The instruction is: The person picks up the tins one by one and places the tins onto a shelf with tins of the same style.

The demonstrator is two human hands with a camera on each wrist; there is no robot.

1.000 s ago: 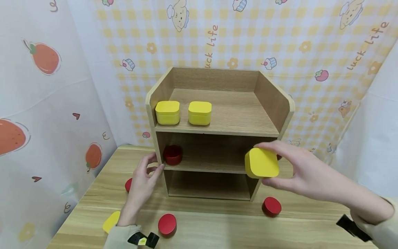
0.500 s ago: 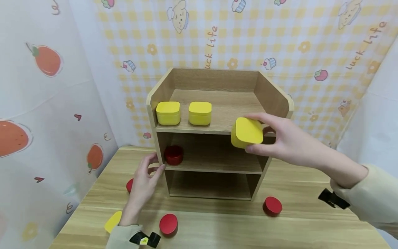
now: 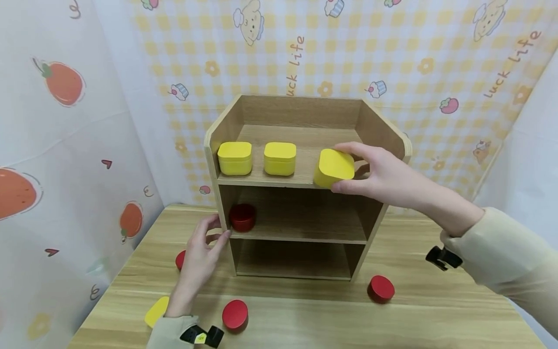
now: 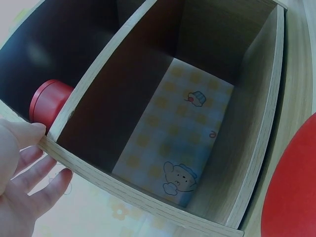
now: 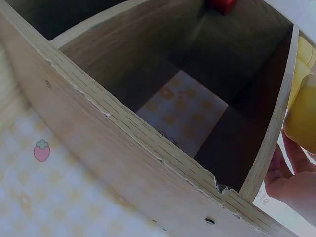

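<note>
A wooden shelf unit (image 3: 298,240) stands upright in the middle of the head view. My right hand (image 3: 385,174) pinches a yellow square box (image 3: 334,166) between thumb and fingers, slightly tilted at the front edge of the top board; whether it touches the board I cannot tell. Left of it on that board sit two more lidded boxes, a middle yellow box (image 3: 280,159) and a left yellow box (image 3: 235,158). With thumb on the front edge and fingers outside, my left hand (image 3: 202,252) grips the unit's left side panel. A red round tin (image 3: 242,217) stands on the middle board.
On the wooden table (image 3: 305,320) lie a red round tin at front (image 3: 235,316), another red tin (image 3: 381,289) at right, and a partly hidden red tin (image 3: 180,260) behind my left arm. A yellow box (image 3: 156,311) is partly covered by my left forearm.
My right hand has carried the yellow box up and left, from in front of the middle compartment to the top board's front edge. The left hand has stayed on the side panel.
</note>
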